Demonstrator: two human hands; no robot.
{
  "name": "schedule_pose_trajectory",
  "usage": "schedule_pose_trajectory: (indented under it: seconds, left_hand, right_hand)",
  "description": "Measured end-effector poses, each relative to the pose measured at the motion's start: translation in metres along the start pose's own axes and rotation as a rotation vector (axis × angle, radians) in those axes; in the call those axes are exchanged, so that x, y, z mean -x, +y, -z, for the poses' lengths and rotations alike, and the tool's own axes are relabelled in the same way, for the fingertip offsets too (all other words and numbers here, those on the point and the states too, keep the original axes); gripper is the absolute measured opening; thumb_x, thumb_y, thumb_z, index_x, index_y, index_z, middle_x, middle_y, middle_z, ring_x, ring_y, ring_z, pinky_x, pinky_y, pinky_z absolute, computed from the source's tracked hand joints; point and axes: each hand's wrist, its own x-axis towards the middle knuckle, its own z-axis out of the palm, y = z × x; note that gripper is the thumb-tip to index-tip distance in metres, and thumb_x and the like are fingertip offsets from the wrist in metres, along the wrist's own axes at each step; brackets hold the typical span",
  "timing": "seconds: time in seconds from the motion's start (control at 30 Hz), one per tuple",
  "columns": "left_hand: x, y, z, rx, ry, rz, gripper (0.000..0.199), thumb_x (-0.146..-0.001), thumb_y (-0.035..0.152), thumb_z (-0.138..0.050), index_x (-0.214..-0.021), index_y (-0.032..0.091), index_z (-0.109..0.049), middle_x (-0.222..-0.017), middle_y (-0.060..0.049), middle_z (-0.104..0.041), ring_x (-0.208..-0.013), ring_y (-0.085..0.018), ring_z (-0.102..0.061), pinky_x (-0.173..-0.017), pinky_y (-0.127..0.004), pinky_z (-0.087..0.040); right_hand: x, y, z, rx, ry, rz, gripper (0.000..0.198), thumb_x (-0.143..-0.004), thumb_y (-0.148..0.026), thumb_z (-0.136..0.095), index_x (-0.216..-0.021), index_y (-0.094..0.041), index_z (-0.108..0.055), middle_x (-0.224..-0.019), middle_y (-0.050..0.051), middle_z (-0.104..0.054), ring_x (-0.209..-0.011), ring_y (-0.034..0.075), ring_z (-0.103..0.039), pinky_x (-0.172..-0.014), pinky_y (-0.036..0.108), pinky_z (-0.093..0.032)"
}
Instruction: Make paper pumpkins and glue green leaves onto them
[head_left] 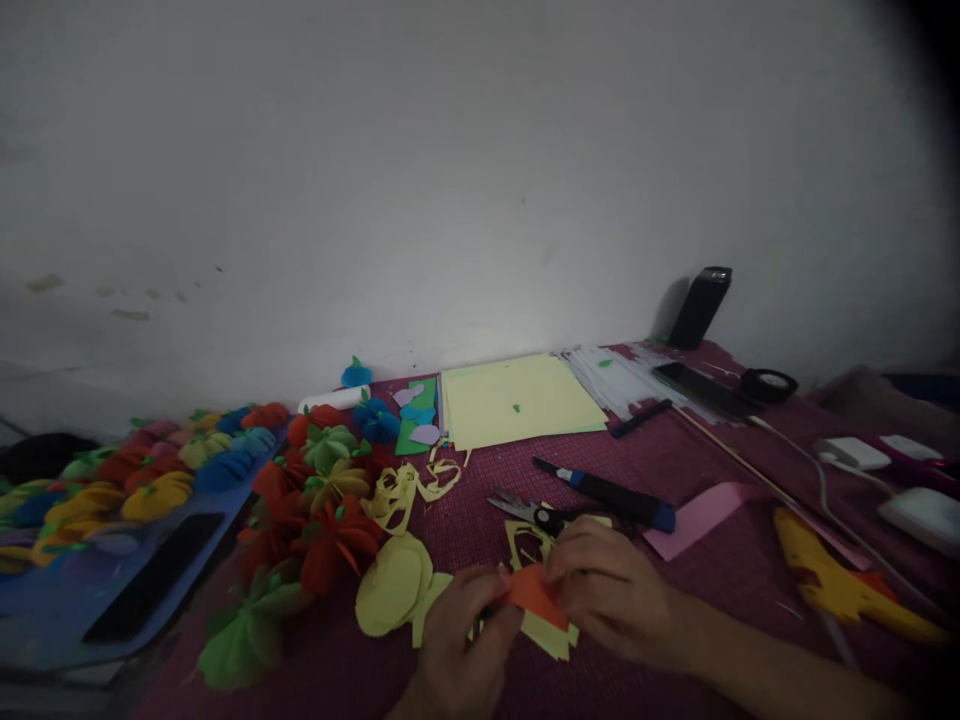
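Low in the head view, my left hand (469,635) and my right hand (619,590) pinch a small piece of orange paper (538,597) between them, one at each side. A dark bit shows among my left fingers, too unclear to name. Pale yellow paper scraps (551,638) lie beneath the orange piece. Left of my left hand are cut yellow paper circles (394,585). Just beyond my right hand lie scissors (544,515), their blades pointing left and handles partly covered. Behind them rests a dark-blue cutter knife (615,495).
Folded paper pumpkins (330,545) crowd the left, more sitting on a blue tray (259,490). Yellow sheets (517,400) are stacked near the wall. On the right are a pink paper strip (701,515), a yellow glue gun (840,580), a phone (701,388), cables and a tape roll (769,385).
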Motion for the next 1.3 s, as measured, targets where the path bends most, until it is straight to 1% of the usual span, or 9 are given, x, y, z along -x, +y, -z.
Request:
schedule_pose_trajectory:
  seconds: [0.27,0.33,0.43,0.6,0.77,0.9,1.03,1.1,1.3]
  left_hand:
    - [0.0,0.002,0.0,0.11,-0.07,0.113,0.02,-0.083,0.007,-0.048,-0.09,0.02,-0.061,-0.085,-0.005,-0.063,-0.076,-0.014,-0.063,-0.066,-0.023,-0.055]
    - [0.003,0.001,-0.001,0.168,-0.153,0.143,0.022,-0.083,0.006,-0.046,-0.093,0.02,-0.06,-0.088,-0.006,-0.061,-0.077,-0.013,-0.061,-0.066,-0.021,-0.053]
    - [0.007,0.0,-0.004,0.303,-0.281,0.234,0.025,-0.081,0.003,-0.046,-0.094,0.02,-0.058,-0.089,-0.005,-0.059,-0.079,-0.012,-0.06,-0.068,-0.02,-0.051]
    - [0.008,0.0,-0.009,0.407,-0.305,0.376,0.024,-0.081,0.002,-0.05,-0.093,0.022,-0.058,-0.089,-0.002,-0.058,-0.081,-0.011,-0.06,-0.071,-0.019,-0.049]
    - [0.006,0.001,-0.008,0.42,-0.327,0.371,0.025,-0.081,0.002,-0.05,-0.093,0.021,-0.059,-0.089,-0.002,-0.058,-0.081,-0.01,-0.059,-0.07,-0.018,-0.048]
    - [0.004,0.002,-0.007,0.409,-0.346,0.374,0.023,-0.08,0.003,-0.051,-0.092,0.021,-0.059,-0.086,-0.002,-0.059,-0.079,-0.01,-0.06,-0.07,-0.018,-0.048]
    - [0.004,0.0,-0.007,0.338,-0.301,0.398,0.024,-0.079,0.003,-0.052,-0.093,0.021,-0.06,-0.087,-0.001,-0.061,-0.08,-0.01,-0.061,-0.071,-0.018,-0.048]
    - [0.005,-0.001,-0.006,0.29,-0.277,0.425,0.023,-0.08,0.005,-0.052,-0.092,0.022,-0.06,-0.088,-0.001,-0.061,-0.081,-0.011,-0.061,-0.072,-0.019,-0.049]
    - [0.004,-0.003,-0.005,0.218,-0.225,0.506,0.017,-0.08,0.01,-0.053,-0.087,0.022,-0.063,-0.085,-0.001,-0.062,-0.077,-0.013,-0.062,-0.069,-0.022,-0.051]
  right_hand:
    - [-0.001,0.002,-0.001,-0.117,-0.022,-0.108,0.016,-0.084,-0.011,-0.052,-0.099,-0.017,-0.057,-0.083,0.006,-0.064,-0.078,0.016,-0.055,-0.069,0.032,-0.043]
    - [-0.003,0.004,-0.002,-0.173,-0.034,-0.214,0.01,-0.087,-0.02,-0.052,-0.093,-0.017,-0.061,-0.078,0.005,-0.064,-0.074,0.015,-0.054,-0.066,0.029,-0.042]
    - [-0.004,0.007,-0.004,-0.272,-0.038,-0.427,0.023,-0.091,-0.029,-0.048,-0.08,-0.017,-0.064,-0.069,0.003,-0.062,-0.067,0.014,-0.053,-0.061,0.028,-0.04]
    - [-0.004,0.007,-0.006,-0.404,-0.022,-0.679,0.023,-0.088,-0.031,-0.051,-0.079,-0.016,-0.066,-0.069,0.002,-0.059,-0.064,0.013,-0.053,-0.06,0.025,-0.039]
    - [-0.005,0.005,-0.01,-0.533,0.019,-0.811,0.02,-0.086,-0.03,-0.053,-0.075,-0.016,-0.063,-0.067,0.0,-0.057,-0.063,0.012,-0.051,-0.057,0.023,-0.04]
    - [-0.004,0.004,-0.013,-0.498,0.029,-0.804,0.014,-0.085,-0.027,-0.053,-0.079,-0.017,-0.062,-0.069,0.0,-0.058,-0.065,0.012,-0.052,-0.06,0.024,-0.041]
    - [-0.003,0.005,-0.009,-0.302,0.177,-0.725,0.013,-0.082,-0.024,-0.058,-0.095,-0.02,-0.057,-0.081,0.001,-0.057,-0.073,0.014,-0.052,-0.065,0.027,-0.042]
    - [-0.002,0.005,-0.006,-0.246,0.224,-0.64,0.011,-0.081,-0.023,-0.059,-0.092,-0.021,-0.056,-0.081,0.001,-0.055,-0.072,0.014,-0.05,-0.064,0.027,-0.042]
    - [-0.001,0.005,-0.001,-0.333,0.102,-0.455,0.005,-0.083,-0.022,-0.059,-0.088,-0.021,-0.059,-0.072,0.0,-0.054,-0.067,0.013,-0.049,-0.06,0.028,-0.039]
